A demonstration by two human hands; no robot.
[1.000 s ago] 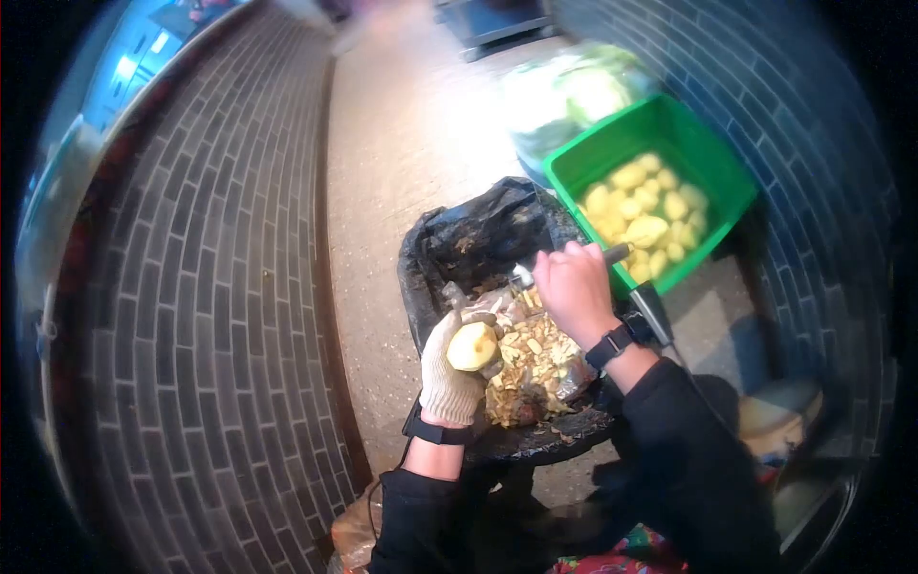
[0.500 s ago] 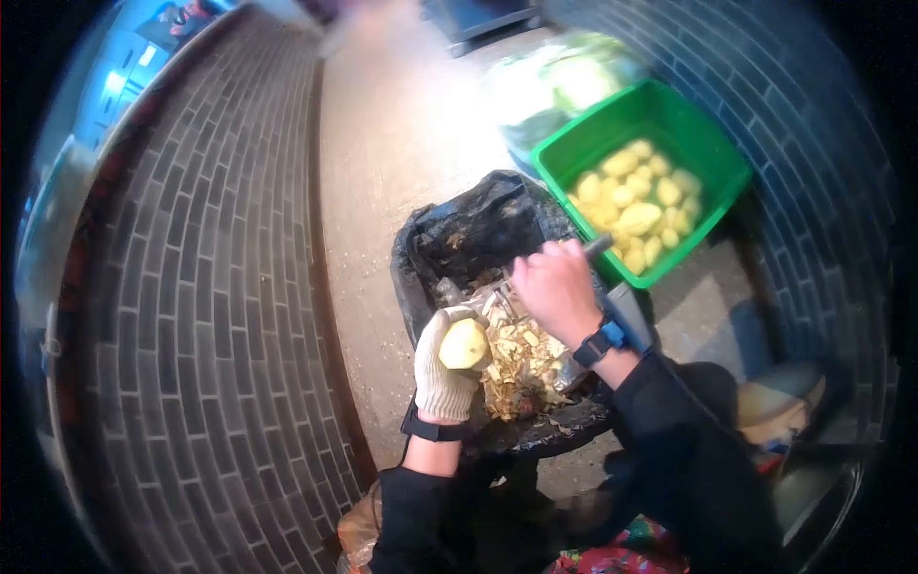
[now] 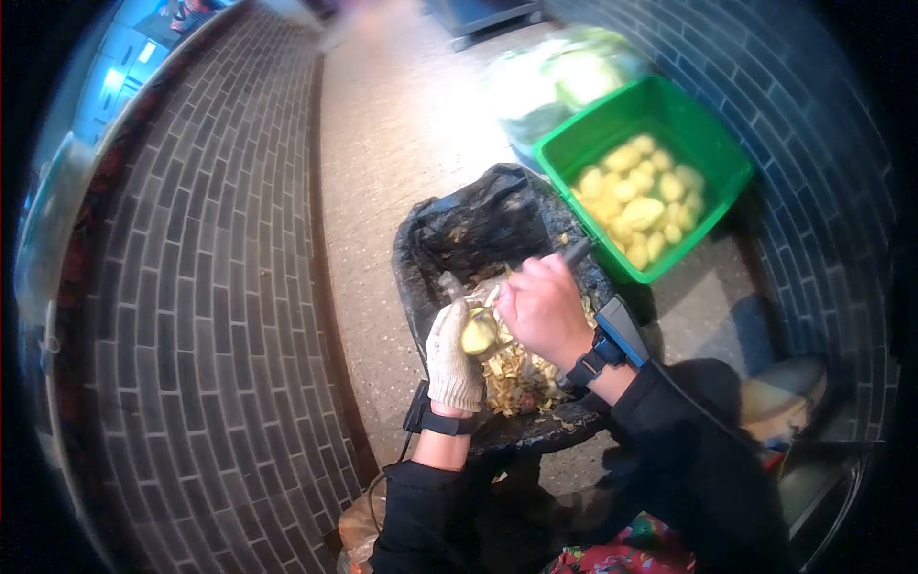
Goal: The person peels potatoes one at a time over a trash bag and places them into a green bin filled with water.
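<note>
My left hand [image 3: 449,356], in a pale knitted glove, is closed around a potato [image 3: 479,332] with yellow flesh bared and some darker skin on it. Close beside it, my bare right hand [image 3: 543,308] grips a peeler [image 3: 579,252]; its dark handle sticks out past the fist, while the blade end is mostly hidden at the potato. Both hands are over a bin lined with a black bag [image 3: 459,212]. Potato peelings [image 3: 521,378] lie in it below them.
A green crate [image 3: 703,120] of peeled potatoes [image 3: 643,212] stands right of the bin. Behind it sits a clear bag of pale green cabbages [image 3: 574,81]. A dark tiled wall [image 3: 210,287] runs along the left, another on the right. A dark wheeled platform [image 3: 483,19] is farther off.
My left hand has tilted the potato and moved slightly up. My right hand has turned and come in nearer, so the peeler's end now meets the potato.
</note>
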